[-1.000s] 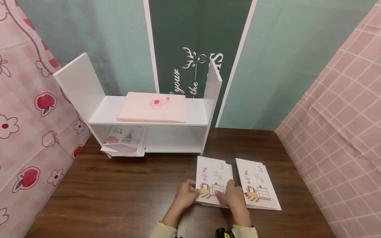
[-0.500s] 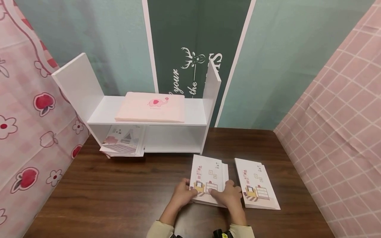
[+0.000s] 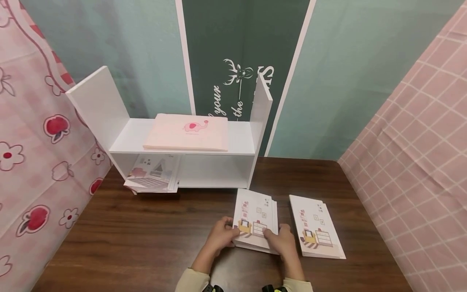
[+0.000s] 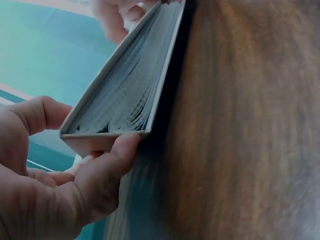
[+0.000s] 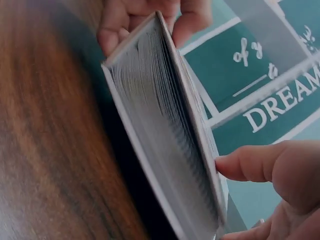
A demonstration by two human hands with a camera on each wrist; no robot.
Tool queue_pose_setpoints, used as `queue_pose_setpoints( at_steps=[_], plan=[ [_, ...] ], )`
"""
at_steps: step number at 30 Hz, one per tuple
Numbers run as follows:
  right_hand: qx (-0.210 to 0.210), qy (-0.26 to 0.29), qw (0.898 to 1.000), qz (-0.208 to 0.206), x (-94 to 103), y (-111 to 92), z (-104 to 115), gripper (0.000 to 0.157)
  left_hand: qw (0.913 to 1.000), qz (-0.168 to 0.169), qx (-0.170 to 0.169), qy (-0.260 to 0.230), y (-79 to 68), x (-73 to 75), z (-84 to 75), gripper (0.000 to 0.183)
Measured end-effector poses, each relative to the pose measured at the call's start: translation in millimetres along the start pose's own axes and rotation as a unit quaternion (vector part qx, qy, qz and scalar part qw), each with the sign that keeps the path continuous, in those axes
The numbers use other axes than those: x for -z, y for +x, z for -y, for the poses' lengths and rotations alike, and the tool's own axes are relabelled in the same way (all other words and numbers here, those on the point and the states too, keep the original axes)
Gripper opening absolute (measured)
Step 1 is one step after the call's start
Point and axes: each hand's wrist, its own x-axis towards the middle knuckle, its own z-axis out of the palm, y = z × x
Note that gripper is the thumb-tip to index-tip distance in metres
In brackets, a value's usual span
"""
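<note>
A white photo album (image 3: 253, 219) with a printed room drawing is held between both hands, right of centre on the table. My left hand (image 3: 220, 235) grips its left, spine side; the left wrist view shows a fingertip and the thumb pinching the spine edge. My right hand (image 3: 284, 241) holds the right side, thumb on the cover and the other fingers mostly hidden. From the right wrist view the thick pages (image 5: 150, 100) fan between the covers, with dark shadow beneath. A second, matching album (image 3: 318, 227) lies just right of the right hand.
Behind the hands stands a white shelf (image 3: 215, 172) with tall side panels. A pink elephant album (image 3: 186, 134) lies on its upper board; several white albums (image 3: 153, 172) stick out from the lower left. Printed cloths hang around the brown table (image 3: 138, 239).
The held album has shifted slightly left and away from the body, and the hands have moved with it. Its gap to the second album is wider. The shelf and other albums stay put.
</note>
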Motion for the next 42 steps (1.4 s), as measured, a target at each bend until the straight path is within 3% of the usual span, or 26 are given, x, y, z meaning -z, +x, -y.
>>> queue_pose_setpoints(
  at_steps=[7, 10, 14, 22, 27, 28, 33, 36, 39, 42],
  plan=[
    [0.029, 0.105, 0.994, 0.030, 11.0, -0.7, -3.8, 0.028, 0.9994, 0.031, -0.009, 0.008, -2.0, 7.1, -0.1, 0.053],
    [0.036, 0.148, 0.988, 0.032, 15.4, -0.3, 0.4, 0.030, 0.9994, 0.032, -0.007, -0.013, -3.2, 7.0, 2.3, 0.053],
    [0.037, 0.139, 0.989, 0.031, 20.2, 0.5, 5.4, 0.039, 0.9991, 0.026, -0.007, -0.034, -5.8, 4.3, 5.2, 0.053],
    [0.025, 0.120, 0.991, 0.044, 21.9, 2.1, 3.5, 0.046, 0.9998, 0.008, -0.017, -0.006, -8.7, 0.2, 4.2, 0.056],
    [0.024, 0.139, 0.989, 0.045, 20.1, 1.2, 0.4, 0.045, 0.9998, -0.002, -0.015, 0.009, -12.2, -0.3, 3.2, 0.055],
    [0.025, 0.148, 0.988, 0.046, 19.2, 1.0, 0.0, 0.045, 0.9998, -0.005, -0.015, 0.012, -16.5, 0.3, -3.5, 0.054],
    [0.020, 0.194, 0.980, 0.048, 14.1, 1.3, -3.7, 0.043, 0.9994, -0.014, -0.016, 0.027, -21.4, 3.1, -11.9, 0.052],
    [0.020, 0.218, 0.975, 0.045, 12.6, 2.5, -5.9, 0.045, 0.9994, -0.013, -0.023, 0.021, -14.8, 4.0, -1.4, 0.054],
    [0.028, 0.275, 0.959, 0.058, 10.0, 1.8, -9.0, 0.049, 0.9997, -0.009, -0.022, -0.005, -14.9, 7.0, -1.2, 0.056],
    [0.034, 0.338, 0.937, 0.085, 6.2, -1.2, -12.0, 0.055, 0.9995, -0.010, -0.015, -0.025, -17.9, 12.0, -3.7, 0.058]
  ],
)
